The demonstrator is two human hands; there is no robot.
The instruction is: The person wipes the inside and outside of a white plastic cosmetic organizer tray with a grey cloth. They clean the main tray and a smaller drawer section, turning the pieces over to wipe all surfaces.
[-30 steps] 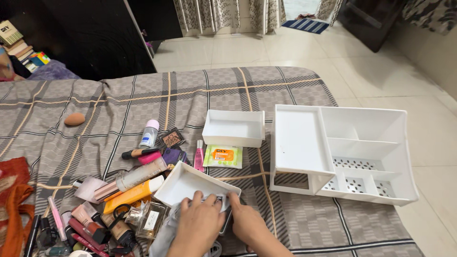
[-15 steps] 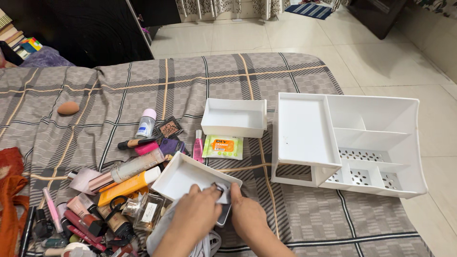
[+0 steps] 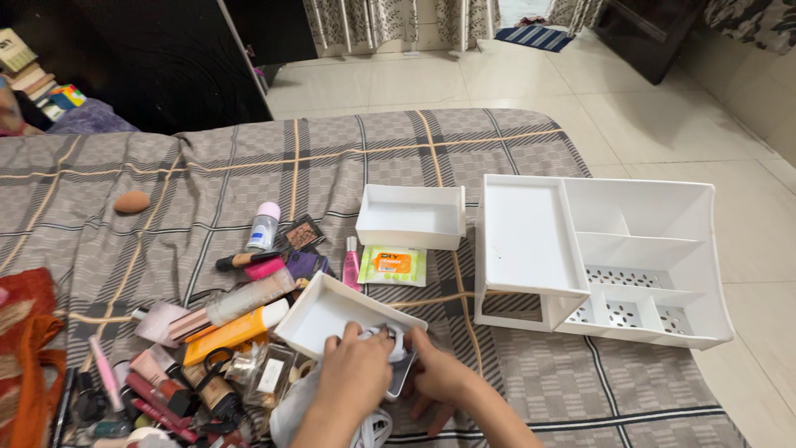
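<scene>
My left hand (image 3: 352, 377) presses a bunched white cloth (image 3: 383, 338) against the near wall of a white plastic drawer (image 3: 327, 311) that lies tilted on the bed. Next to it, my right hand (image 3: 438, 376) holds the drawer's near right corner. A second white drawer (image 3: 410, 217) lies further back. To the right stands a white organiser (image 3: 531, 245) with several open compartments and an empty drawer slot at its front.
A heap of cosmetics (image 3: 207, 340), tubes, bottles and brushes, lies at the left. A wipes packet (image 3: 392, 265), a pink bottle (image 3: 351, 265), a roll-on bottle (image 3: 264, 226) and a beige sponge (image 3: 131, 202) sit on the checked bedcover (image 3: 207, 170). Orange cloth (image 3: 29, 348) lies far left. Tiled floor lies beyond.
Both hands have shifted slightly along the drawer's near wall, with the cloth now more bunched under the left hand. The camera view moved a little; the other things stayed put.
</scene>
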